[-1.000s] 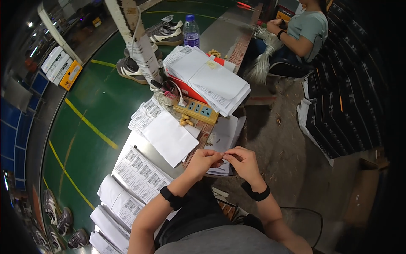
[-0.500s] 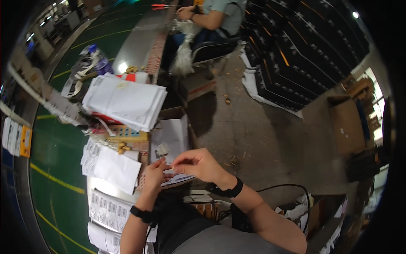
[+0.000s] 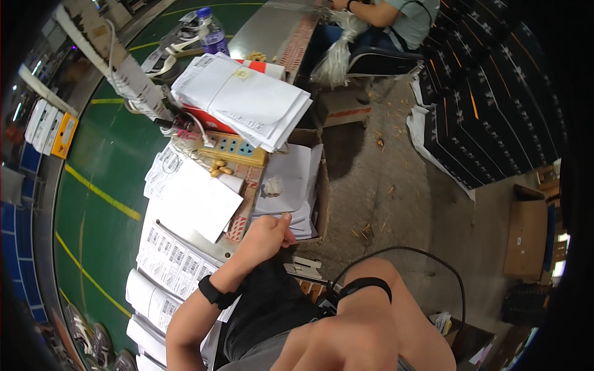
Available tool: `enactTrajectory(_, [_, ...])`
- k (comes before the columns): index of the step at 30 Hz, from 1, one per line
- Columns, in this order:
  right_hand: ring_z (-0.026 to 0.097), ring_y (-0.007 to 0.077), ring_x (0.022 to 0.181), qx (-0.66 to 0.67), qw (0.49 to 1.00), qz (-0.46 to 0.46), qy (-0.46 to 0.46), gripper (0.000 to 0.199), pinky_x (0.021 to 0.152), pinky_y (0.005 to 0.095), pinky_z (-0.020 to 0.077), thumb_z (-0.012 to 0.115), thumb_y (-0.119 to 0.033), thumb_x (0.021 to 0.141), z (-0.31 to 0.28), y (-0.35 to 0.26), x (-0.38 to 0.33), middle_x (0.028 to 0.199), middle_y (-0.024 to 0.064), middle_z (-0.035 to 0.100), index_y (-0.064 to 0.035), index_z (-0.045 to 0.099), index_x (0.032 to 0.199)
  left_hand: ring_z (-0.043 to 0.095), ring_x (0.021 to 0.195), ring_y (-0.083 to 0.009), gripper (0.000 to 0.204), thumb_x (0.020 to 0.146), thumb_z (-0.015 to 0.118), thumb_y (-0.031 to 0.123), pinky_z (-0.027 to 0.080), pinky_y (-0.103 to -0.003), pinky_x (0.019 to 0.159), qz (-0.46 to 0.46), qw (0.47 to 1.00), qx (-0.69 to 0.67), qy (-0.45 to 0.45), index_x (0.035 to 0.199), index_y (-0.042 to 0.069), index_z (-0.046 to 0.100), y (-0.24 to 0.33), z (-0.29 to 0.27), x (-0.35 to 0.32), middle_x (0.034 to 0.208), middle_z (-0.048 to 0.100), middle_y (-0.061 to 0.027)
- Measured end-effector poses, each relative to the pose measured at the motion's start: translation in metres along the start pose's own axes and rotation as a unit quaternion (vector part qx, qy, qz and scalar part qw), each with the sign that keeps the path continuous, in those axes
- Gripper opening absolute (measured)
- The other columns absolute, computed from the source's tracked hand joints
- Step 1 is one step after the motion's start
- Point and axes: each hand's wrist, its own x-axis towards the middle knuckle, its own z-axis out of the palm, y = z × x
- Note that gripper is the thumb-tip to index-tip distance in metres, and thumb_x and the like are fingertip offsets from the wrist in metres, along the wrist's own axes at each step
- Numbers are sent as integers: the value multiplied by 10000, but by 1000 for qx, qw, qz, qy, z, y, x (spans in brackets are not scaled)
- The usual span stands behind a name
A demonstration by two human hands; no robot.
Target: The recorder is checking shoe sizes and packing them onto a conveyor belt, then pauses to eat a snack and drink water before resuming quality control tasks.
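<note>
My left hand (image 3: 267, 238) is closed, thumb pressed to its fingers, above the near end of an open cardboard box (image 3: 321, 207). What it holds, if anything, I cannot make out. Inside the box lie white papers (image 3: 288, 168) with a small pale clump (image 3: 271, 187) on top. My right hand (image 3: 349, 340) is raised close to the camera, large at the lower edge. Its fingers bend inward and the fingertips are hidden, so anything between them does not show. Several peanuts (image 3: 219, 168) lie on white sheets (image 3: 195, 201) left of the box.
A tied paper stack (image 3: 247, 96) stands beyond a yellow power strip (image 3: 232, 147). Behind it is a purple-labelled bottle (image 3: 212, 34). Label sheets (image 3: 176, 250) hang along the near left. A co-worker (image 3: 396, 25) sits ahead; black boxes (image 3: 495, 111) are piled right. A black cable (image 3: 433, 260) arcs nearby.
My right hand has left the left hand and come up toward me, nearer the camera. The left hand has turned and closed. The view has shifted, so the table appears farther right and higher.
</note>
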Motion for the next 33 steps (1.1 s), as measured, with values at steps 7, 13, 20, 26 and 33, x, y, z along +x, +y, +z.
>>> enactTrajectory(7, [615, 356, 756, -602, 782, 77, 139, 384, 665, 439, 506, 405, -309, 993, -53, -9, -56, 973, 226, 641, -10, 610, 869, 481, 1272, -232, 570, 965, 485, 415, 360, -416, 1015, -132, 897, -422, 5, 1387, 35, 440, -37, 1, 16, 1383, 529, -114])
enactTrajectory(13, [328, 391, 1383, -752, 556, 346, 79, 856, 1122, 555, 213, 431, -675, 892, -194, 30, -233, 1503, 206, 339, -27, 338, 1443, 331, 1380, -259, 653, 997, 291, 551, 209, -401, 1135, -98, 877, -470, 9, 1441, 85, 401, 21, 70, 14, 1485, 408, -115])
enactTrajectory(20, [321, 348, 1387, -117, 785, 368, 484, 926, 1145, 502, 218, 381, -734, 882, -164, 14, -213, 1513, 172, 333, -23, 299, 1469, 206, 1424, -446, 738, 965, 349, 562, 150, -596, 1125, 264, 932, 172, 180, 1490, 45, 292, -6, 89, 6, 1531, 262, -244])
enactTrajectory(26, [344, 381, 1375, 69, 828, 236, 504, 705, 1096, 476, 344, 386, -492, 996, -127, -51, -147, 1504, 245, 318, 50, 305, 1439, 30, 1436, -506, 902, 876, 547, 551, 119, -679, 1090, 180, 941, 272, 93, 1537, 102, 128, 29, 59, -20, 1552, 29, -313])
enactTrajectory(33, [439, 75, 497, -381, 780, 339, 363, 452, 526, 182, 402, 550, -272, 976, -155, -65, -143, 733, 39, 638, 5, 488, 1328, -6, 1424, -533, 1012, 824, 678, 431, 98, -678, 1099, 174, 961, 201, 79, 1530, 58, 55, -6, -39, -126, 1535, -58, -351])
